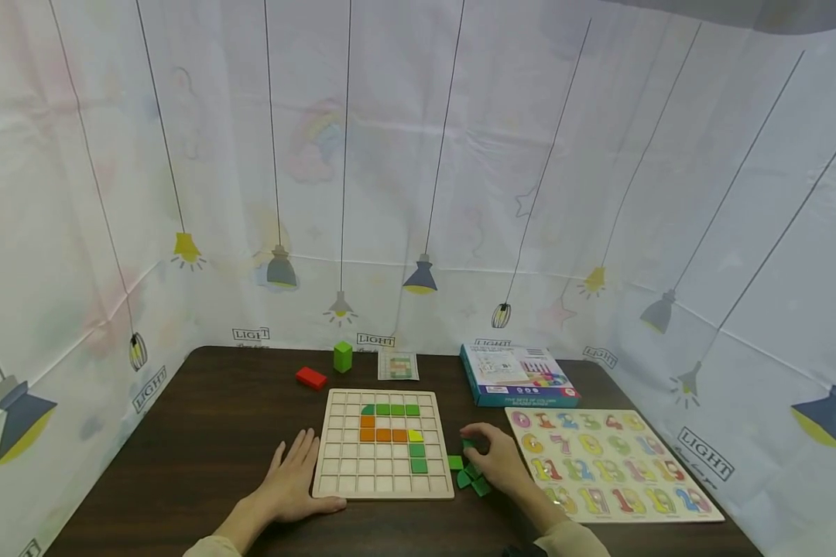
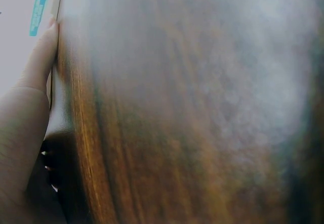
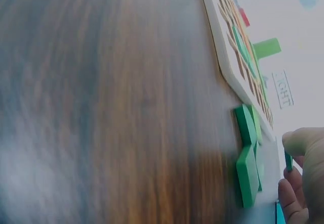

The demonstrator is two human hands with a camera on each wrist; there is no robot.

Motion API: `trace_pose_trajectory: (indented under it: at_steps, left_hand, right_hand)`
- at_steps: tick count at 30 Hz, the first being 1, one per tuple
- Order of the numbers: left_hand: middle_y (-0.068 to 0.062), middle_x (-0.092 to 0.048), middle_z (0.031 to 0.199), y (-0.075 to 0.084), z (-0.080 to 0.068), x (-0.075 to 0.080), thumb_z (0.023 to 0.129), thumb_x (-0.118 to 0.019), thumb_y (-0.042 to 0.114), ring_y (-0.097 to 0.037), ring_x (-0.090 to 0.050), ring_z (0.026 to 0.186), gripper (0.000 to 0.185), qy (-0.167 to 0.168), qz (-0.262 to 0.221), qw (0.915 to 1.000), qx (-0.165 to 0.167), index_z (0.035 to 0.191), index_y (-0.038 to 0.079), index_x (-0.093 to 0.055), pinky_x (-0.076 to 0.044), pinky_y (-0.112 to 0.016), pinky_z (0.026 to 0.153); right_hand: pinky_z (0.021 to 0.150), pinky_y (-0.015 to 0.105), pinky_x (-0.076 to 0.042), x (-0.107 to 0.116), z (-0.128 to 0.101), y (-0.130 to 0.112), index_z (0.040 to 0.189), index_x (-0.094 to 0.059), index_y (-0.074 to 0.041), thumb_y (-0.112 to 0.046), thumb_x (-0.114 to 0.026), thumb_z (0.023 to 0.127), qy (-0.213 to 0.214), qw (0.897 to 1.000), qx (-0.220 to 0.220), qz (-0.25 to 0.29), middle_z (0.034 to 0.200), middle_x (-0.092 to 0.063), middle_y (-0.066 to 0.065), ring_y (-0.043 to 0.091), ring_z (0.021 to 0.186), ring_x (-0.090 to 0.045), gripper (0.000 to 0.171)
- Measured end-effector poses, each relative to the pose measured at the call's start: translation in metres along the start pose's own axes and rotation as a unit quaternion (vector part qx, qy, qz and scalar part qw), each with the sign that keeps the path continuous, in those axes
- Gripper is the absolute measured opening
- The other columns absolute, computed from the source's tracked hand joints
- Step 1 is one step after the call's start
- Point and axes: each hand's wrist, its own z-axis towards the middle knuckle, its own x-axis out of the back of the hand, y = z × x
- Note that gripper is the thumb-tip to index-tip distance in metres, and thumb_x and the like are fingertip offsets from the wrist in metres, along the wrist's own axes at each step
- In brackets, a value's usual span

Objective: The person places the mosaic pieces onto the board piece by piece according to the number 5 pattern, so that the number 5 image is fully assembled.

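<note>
While our left hand [image 1: 289, 480] lies flat, our right hand [image 1: 493, 458] pinches a small green wooden tile [image 1: 469, 444], seemingly light, stiff, best gripped by its edges.

My left hand [image 1: 294, 480] lies flat with fingers spread, while my right hand [image 1: 496, 458] curls, fingertips pinching.

"LIGHT" is printed all over the backdrop sheet [image 1: 705, 454] behind the table; number puzzle [image 1: 609, 463] shows digits, box text unreadable.

grid board [image 1: 383, 472] centre, number puzzle [image 1: 613, 464] right, box [image 1: 519, 375] behind
</note>
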Motion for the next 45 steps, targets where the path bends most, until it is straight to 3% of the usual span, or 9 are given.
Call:
trace_pose_trajectory:
  at_steps: [9, 16, 22, 27, 40, 45]
  left_hand:
    - [-0.022, -0.015, 0.153, -0.006, 0.004, -0.006, 0.067, -0.054, 0.082, -0.035, -0.009, 0.141, 0.120, 0.005, 0.013, 0.9999, 0.001, 0.148, -0.001, -0.024, -0.003, -0.059, 0.107]
    - [-0.022, -0.016, 0.153, -0.005, 0.004, -0.006, 0.067, -0.054, 0.083, -0.035, -0.009, 0.141, 0.121, 0.007, 0.009, 0.9999, 0.000, 0.148, -0.001, -0.024, -0.003, -0.059, 0.107]
    - [-0.022, -0.015, 0.153, -0.002, 0.003, -0.003, 0.067, -0.055, 0.083, -0.035, -0.008, 0.141, 0.121, 0.006, 0.001, 1.0000, 0.002, 0.148, -0.001, -0.024, -0.003, -0.059, 0.107]
    - [-0.024, -0.015, 0.153, 0.000, 0.001, 0.001, 0.068, -0.056, 0.080, -0.036, -0.008, 0.141, 0.119, 0.002, -0.001, 1.0000, 0.001, 0.148, -0.002, -0.023, -0.002, -0.059, 0.107]
    - [-0.023, -0.015, 0.153, -0.002, 0.002, -0.003, 0.068, -0.056, 0.080, -0.036, -0.008, 0.141, 0.119, 0.003, 0.001, 1.0000, 0.000, 0.148, -0.002, -0.023, -0.003, -0.060, 0.107]
    - [-0.024, -0.015, 0.153, 0.002, 0.000, 0.003, 0.070, -0.058, 0.078, -0.037, -0.008, 0.141, 0.118, -0.006, -0.008, 0.9999, -0.001, 0.148, -0.003, -0.023, -0.002, -0.060, 0.107]
  right_hand:
    - [0.079, 0.037, -0.047, -0.008, -0.003, -0.019, 0.102, -0.067, -0.011, -0.002, -0.072, 0.079, -0.044, 0.999, -0.002, 0.008, 0.097, -0.066, -0.004, 0.015, 0.091, -0.058, 0.026]
    - [0.076, 0.032, -0.050, -0.016, -0.004, -0.032, 0.103, -0.067, -0.011, -0.005, -0.073, 0.079, -0.080, 0.996, 0.039, 0.011, 0.097, -0.066, -0.005, 0.014, 0.089, -0.059, 0.025]
    - [0.069, 0.032, -0.053, -0.023, -0.007, -0.042, 0.101, -0.066, -0.005, 0.001, -0.072, 0.077, -0.103, 0.987, 0.108, 0.055, 0.093, -0.067, 0.001, 0.018, 0.082, -0.061, 0.025]
    - [0.068, 0.029, -0.052, -0.029, -0.009, -0.047, 0.098, -0.067, -0.007, 0.003, -0.072, 0.075, -0.108, 0.981, 0.152, 0.059, 0.091, -0.067, 0.000, 0.016, 0.082, -0.060, 0.025]
    - [0.071, 0.030, -0.052, -0.037, -0.014, -0.052, 0.100, -0.068, -0.009, -0.004, -0.074, 0.077, -0.133, 0.979, 0.144, 0.053, 0.095, -0.066, -0.002, 0.014, 0.083, -0.061, 0.025]
    - [0.070, 0.030, -0.051, -0.036, -0.014, -0.055, 0.100, -0.068, -0.009, -0.005, -0.076, 0.076, -0.136, 0.978, 0.152, 0.049, 0.094, -0.066, -0.001, 0.017, 0.083, -0.061, 0.026]
